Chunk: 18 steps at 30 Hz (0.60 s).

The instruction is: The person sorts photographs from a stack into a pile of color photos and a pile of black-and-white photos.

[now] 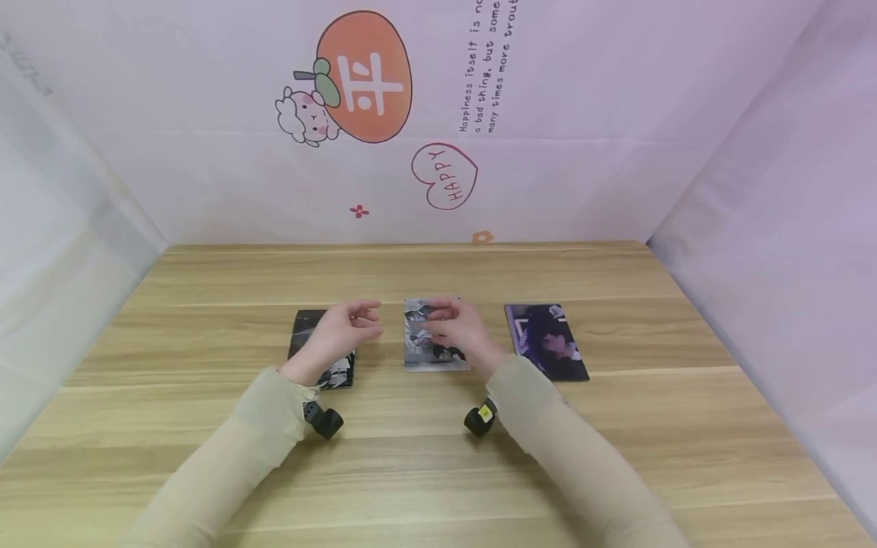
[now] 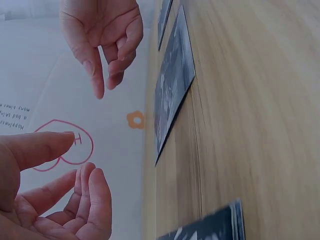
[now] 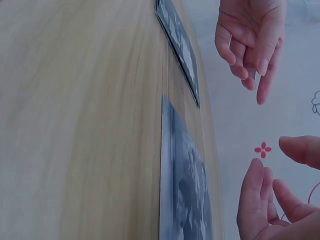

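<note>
Three photo cards lie in a row on the wooden table [image 1: 411,472]. My left hand [image 1: 338,329], fingers loosely bent and holding nothing, hovers over the dark left card [image 1: 301,327] and hides part of it. Over the grey middle card [image 1: 416,354] hangs my right hand [image 1: 460,329], also with relaxed fingers and nothing between them. The purple-and-black right card [image 1: 558,346] lies beyond the right hand. Both wrist views show the hands raised above the tabletop, their fingertips facing each other across a gap.
Behind the table stands a white cloth backdrop [image 1: 582,152] printed with an orange fruit, a red heart and lettering. Pale cloth walls rise at both sides. A small black camera sits on each wrist, the left camera [image 1: 325,421] and the right camera [image 1: 479,420].
</note>
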Each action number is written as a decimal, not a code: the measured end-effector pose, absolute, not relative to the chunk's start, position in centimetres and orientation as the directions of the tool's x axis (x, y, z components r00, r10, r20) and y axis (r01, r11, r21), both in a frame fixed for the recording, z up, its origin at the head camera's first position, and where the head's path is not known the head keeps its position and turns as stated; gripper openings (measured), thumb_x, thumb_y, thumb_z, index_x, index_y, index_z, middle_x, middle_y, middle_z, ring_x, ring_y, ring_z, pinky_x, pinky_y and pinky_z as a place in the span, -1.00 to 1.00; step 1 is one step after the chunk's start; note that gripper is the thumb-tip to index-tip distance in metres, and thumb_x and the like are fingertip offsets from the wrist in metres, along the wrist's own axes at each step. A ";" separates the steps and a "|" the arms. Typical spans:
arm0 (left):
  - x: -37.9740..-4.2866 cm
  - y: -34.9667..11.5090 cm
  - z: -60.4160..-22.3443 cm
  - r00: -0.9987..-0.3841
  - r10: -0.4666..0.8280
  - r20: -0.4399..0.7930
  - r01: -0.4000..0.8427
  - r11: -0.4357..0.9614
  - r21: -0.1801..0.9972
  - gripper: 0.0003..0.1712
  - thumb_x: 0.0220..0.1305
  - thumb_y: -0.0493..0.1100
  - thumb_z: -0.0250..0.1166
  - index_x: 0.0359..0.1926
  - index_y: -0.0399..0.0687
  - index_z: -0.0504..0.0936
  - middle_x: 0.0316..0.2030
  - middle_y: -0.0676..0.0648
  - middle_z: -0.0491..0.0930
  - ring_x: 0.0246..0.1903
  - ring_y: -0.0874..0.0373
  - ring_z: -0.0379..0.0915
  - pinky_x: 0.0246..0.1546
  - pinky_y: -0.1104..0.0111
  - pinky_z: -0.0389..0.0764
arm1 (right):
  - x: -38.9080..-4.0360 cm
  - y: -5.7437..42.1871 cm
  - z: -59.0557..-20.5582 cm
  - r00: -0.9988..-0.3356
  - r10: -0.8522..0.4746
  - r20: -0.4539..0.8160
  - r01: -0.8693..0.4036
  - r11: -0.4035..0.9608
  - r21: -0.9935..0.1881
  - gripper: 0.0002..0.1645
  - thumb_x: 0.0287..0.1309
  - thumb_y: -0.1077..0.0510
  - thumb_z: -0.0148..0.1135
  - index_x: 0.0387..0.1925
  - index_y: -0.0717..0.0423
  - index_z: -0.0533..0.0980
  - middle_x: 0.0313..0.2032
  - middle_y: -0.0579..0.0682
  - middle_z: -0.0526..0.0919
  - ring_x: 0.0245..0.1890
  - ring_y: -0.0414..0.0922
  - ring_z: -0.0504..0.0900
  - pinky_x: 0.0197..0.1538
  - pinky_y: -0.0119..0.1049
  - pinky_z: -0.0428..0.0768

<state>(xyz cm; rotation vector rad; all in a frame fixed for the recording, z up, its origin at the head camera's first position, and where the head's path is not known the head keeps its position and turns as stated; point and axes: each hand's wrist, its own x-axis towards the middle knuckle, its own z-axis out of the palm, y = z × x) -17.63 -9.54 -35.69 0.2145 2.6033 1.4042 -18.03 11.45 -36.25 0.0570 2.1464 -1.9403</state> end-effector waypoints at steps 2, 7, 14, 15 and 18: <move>-17.7 -9.0 -35.7 -0.972 0.213 -0.095 0.037 0.542 0.839 -0.42 0.23 -0.22 0.25 0.27 -0.22 0.38 0.07 -0.27 0.52 0.05 -0.10 0.49 -0.05 0.19 0.60 | -18.1 12.0 -36.3 -0.969 -0.124 -0.214 0.201 0.111 -0.973 -0.40 0.12 0.42 0.18 0.22 0.37 0.29 0.04 0.31 0.42 -0.17 -0.07 0.56 0.09 -0.09 0.58; -18.0 -7.9 -35.7 -0.970 0.226 -0.092 0.044 0.534 0.845 -0.42 0.22 -0.23 0.26 0.26 -0.22 0.39 0.06 -0.26 0.53 0.05 -0.11 0.50 -0.01 0.17 0.59 | -18.4 13.3 -36.6 -0.971 -0.106 -0.214 0.201 0.119 -0.972 -0.40 0.12 0.43 0.16 0.22 0.39 0.28 0.00 0.28 0.43 -0.16 -0.07 0.56 0.12 -0.06 0.55; -18.4 -6.8 -36.0 -0.963 0.257 -0.079 0.059 0.488 0.871 -0.43 0.21 -0.29 0.25 0.25 -0.28 0.39 0.05 -0.30 0.52 0.05 -0.14 0.49 0.00 0.19 0.59 | -18.7 14.9 -36.3 -0.964 -0.082 -0.252 0.233 0.188 -0.954 -0.35 0.14 0.37 0.18 0.28 0.30 0.26 0.11 0.29 0.41 0.01 0.07 0.55 0.14 -0.09 0.54; -18.5 -6.7 -36.0 -0.963 0.258 -0.081 0.056 0.483 0.874 -0.43 0.20 -0.29 0.26 0.24 -0.28 0.40 0.05 -0.30 0.52 0.04 -0.14 0.49 0.00 0.18 0.58 | -18.7 15.1 -36.3 -0.963 -0.080 -0.256 0.235 0.206 -0.950 -0.34 0.15 0.35 0.18 0.29 0.29 0.26 0.14 0.30 0.40 0.05 0.10 0.53 0.14 -0.09 0.54; -18.7 -6.4 -36.3 -0.962 0.256 -0.097 0.039 0.480 0.877 -0.43 0.20 -0.29 0.26 0.25 -0.26 0.40 0.06 -0.29 0.52 0.05 -0.13 0.48 0.03 0.17 0.56 | -18.9 15.7 -36.4 -0.962 -0.075 -0.262 0.239 0.234 -0.942 -0.32 0.15 0.33 0.20 0.31 0.26 0.24 0.18 0.30 0.39 0.11 0.15 0.51 0.13 -0.10 0.55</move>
